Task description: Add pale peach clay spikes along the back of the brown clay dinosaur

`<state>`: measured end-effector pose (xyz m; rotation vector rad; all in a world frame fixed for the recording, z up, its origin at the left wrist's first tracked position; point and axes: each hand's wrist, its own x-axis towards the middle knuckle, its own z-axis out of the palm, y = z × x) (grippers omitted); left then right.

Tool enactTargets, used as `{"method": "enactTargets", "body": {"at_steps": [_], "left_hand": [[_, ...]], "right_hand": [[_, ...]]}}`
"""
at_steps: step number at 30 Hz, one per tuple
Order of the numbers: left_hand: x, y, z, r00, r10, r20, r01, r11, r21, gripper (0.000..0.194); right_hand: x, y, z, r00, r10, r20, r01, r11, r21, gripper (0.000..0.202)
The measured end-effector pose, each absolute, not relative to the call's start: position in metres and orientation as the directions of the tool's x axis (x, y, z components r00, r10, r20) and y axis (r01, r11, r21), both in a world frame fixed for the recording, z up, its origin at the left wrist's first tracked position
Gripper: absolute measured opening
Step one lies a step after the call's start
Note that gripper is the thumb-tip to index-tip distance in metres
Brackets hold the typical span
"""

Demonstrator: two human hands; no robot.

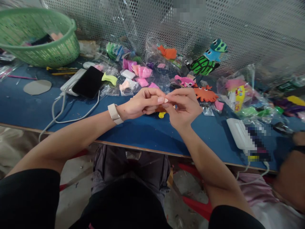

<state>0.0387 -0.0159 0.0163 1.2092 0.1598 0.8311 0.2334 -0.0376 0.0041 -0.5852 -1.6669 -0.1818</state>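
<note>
Both of my hands meet above the blue table, fingertips almost touching. My left hand, with a pale watch band on its wrist, pinches a small whitish piece between thumb and forefinger. The thumb and fingers of my right hand close on the same piece from the other side. Just below the fingers a small yellow piece shows, beside a brown-orange item mostly hidden by my hands. An orange crab-like figure lies to the right of my right hand, with a pink figure behind it.
Behind my hands lie bagged pink, white and purple clay pieces. A black phone, white cables and a green basket are at left. A green turtle figure stands at the back. Another person's arm is at far right.
</note>
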Motion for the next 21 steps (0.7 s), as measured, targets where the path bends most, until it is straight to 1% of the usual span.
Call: {"method": "enactTargets", "body": {"at_steps": [3, 8, 12, 17, 21], "left_hand": [[0.0392, -0.0162, 0.016, 0.689, 0.653, 0.315, -0.487, 0.094, 0.869, 0.041], [0.0407, -0.0177, 0.0178, 0.674, 0.675, 0.3, -0.477, 0.088, 0.875, 0.045], [0.0406, -0.0174, 0.0182, 0.678, 0.674, 0.294, -0.475, 0.096, 0.875, 0.046], [0.0398, -0.0175, 0.0191, 0.676, 0.674, 0.297, -0.483, 0.102, 0.87, 0.045], [0.0398, -0.018, 0.02, 0.668, 0.677, 0.309, -0.494, 0.094, 0.864, 0.044]], "right_hand": [[0.2329, -0.0375, 0.0061, -0.068, 0.232, 0.97, 0.42, 0.889, -0.183, 0.013], [0.2301, -0.0398, 0.0073, -0.066, 0.267, 0.962, 0.412, 0.885, -0.217, 0.014], [0.2288, -0.0415, 0.0085, -0.069, 0.256, 0.964, 0.427, 0.881, -0.203, 0.014], [0.2292, -0.0425, 0.0085, -0.069, 0.279, 0.958, 0.419, 0.879, -0.226, 0.019], [0.229, -0.0416, 0.0082, -0.068, 0.254, 0.965, 0.404, 0.891, -0.207, 0.019]]}}
